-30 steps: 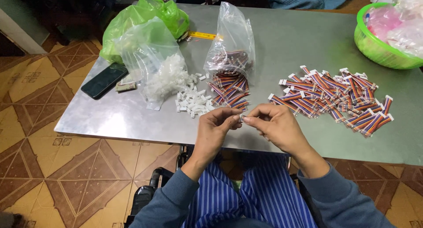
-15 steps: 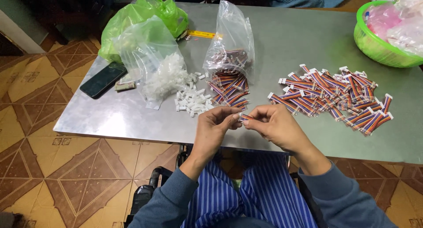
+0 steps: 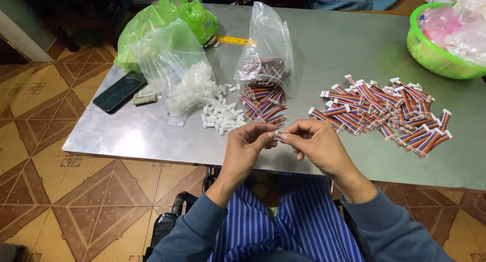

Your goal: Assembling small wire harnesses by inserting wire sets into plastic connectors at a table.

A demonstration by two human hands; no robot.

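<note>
My left hand (image 3: pixel 245 150) and my right hand (image 3: pixel 316 144) meet over the near edge of the metal table (image 3: pixel 329 49), fingertips pinched together on one small striped wire piece with a white connector (image 3: pixel 277 136). Just beyond my left hand lies a loose heap of small white plastic connectors (image 3: pixel 223 116). Beside it, striped wire pieces (image 3: pixel 263 102) spill from a clear bag (image 3: pixel 266 54). To the right of my right hand spreads a large pile of striped wire pieces with white ends (image 3: pixel 385 112).
A clear bag of white connectors (image 3: pixel 179 79) and a green plastic bag (image 3: pixel 172 24) sit at the left. A black phone (image 3: pixel 120 92) lies near the left edge. A green basket (image 3: pixel 440 49) holding pink bags stands at the far right. Tiled floor below.
Both hands stay pinched together at the table's near edge; the fingers shift only slightly on the small piece.
</note>
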